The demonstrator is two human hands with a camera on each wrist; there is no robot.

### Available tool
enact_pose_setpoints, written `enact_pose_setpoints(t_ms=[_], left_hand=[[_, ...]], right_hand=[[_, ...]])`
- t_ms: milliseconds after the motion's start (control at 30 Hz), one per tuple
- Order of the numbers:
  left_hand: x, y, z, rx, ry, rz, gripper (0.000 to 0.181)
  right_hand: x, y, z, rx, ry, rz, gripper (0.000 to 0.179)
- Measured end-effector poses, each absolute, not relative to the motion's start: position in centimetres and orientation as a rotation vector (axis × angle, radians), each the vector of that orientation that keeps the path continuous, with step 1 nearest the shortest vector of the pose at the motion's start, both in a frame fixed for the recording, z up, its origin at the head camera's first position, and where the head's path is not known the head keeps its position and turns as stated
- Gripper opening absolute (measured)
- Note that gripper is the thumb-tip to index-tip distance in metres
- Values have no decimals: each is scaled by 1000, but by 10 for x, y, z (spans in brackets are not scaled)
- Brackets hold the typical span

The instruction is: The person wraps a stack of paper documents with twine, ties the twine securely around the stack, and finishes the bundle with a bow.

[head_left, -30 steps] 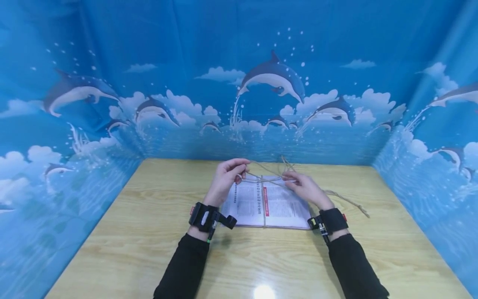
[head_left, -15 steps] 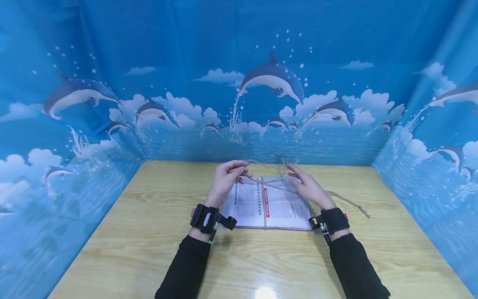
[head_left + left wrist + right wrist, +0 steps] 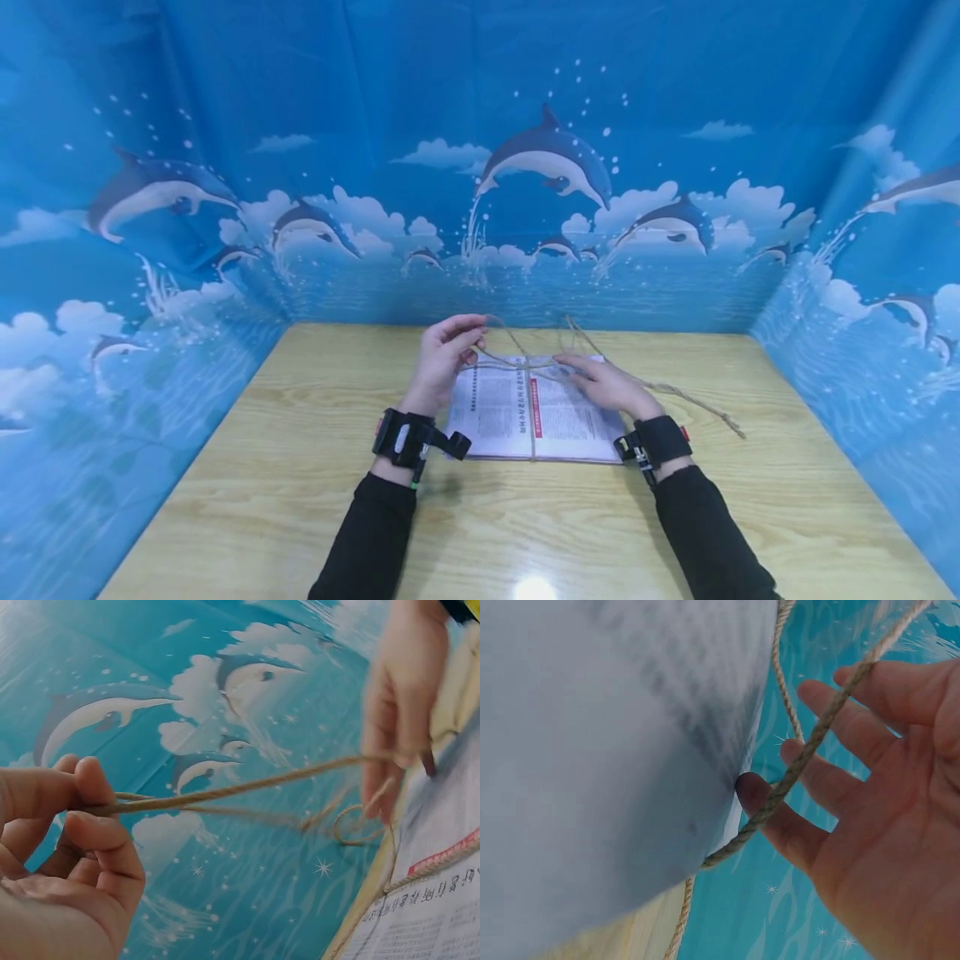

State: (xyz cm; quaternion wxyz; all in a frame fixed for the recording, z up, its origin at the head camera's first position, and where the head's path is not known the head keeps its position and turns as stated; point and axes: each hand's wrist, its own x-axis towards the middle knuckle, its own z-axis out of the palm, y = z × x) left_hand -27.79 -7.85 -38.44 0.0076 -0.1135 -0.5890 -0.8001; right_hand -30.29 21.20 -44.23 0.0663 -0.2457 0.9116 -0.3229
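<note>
Left hand (image 3: 441, 364) pinches twine (image 3: 255, 784). Right hand (image 3: 606, 387) loosely spread, twine crossing its fingers (image 3: 855, 729). Newspapers (image 3: 558, 417) below, between hands.

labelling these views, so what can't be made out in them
Head view: small body text on the newspaper, too small to read.
Left wrist view: the stretch of twine within the left hand, covered by that hand.
Right wrist view: newspaper print, blurred.
Right wrist view: part of the right hand, cut off by the right edge.
</note>
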Motion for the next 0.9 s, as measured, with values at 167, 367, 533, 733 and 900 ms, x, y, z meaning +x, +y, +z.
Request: enact_pose_setpoints(t_ms=[167, 367, 533, 733, 900], left_hand=[[-283, -86, -386, -307, -1730, -2526, 22], [-288, -93, -388, -255, -1676, -2485, 32], [-294, -101, -394, -160, -1652, -2453, 30], [-299, -111, -403, -39, -1689, -2412, 26], [-306, -118, -413, 84, -1763, -2378, 28]], right_hand=[[-302, 211, -442, -815, 2714, -935, 51], [-302, 208, -446, -902, 2709, -838, 55], [-303, 213, -449, -800, 2768, -758, 49], [-301, 226, -448, -710, 2873, -676, 28], [-297, 236, -445, -520, 2865, -708, 4]])
